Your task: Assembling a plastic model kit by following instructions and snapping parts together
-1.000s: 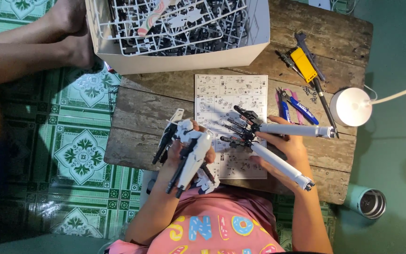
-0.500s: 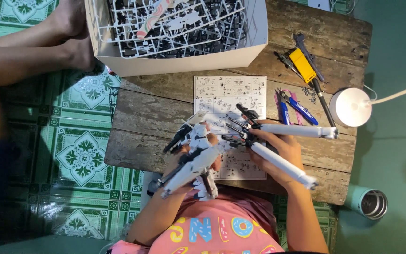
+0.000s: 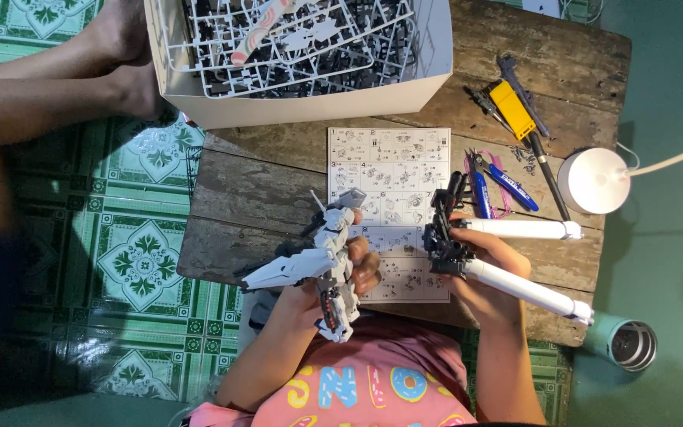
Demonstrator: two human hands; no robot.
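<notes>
Worn wooden table (image 3: 262, 190) over green tile floor, instr. sheet (image 3: 389, 170) flat in the middle. Left hand (image 3: 333, 277) clenched round white robot model (image 3: 330, 265), long axis running toward/away from the body. Right hand (image 3: 488, 269) grips black backpack unit w/ two white tubes (image 3: 527, 261) pointing right. Pieces side by side, apart, dark joint facing model.

You are working in a home, set up as a hobby corner. The low wooden counter (image 3: 262, 190) of rough planks stands on a green patterned tile floor (image 3: 128, 261), and another person's bare legs (image 3: 49, 87) rest beside it. A cardboard box (image 3: 310, 103) of plastic kit frames, a printed instruction sheet (image 3: 393, 170), hobby tools (image 3: 515, 111) and a small white lamp (image 3: 593, 180) lie around you.
</notes>
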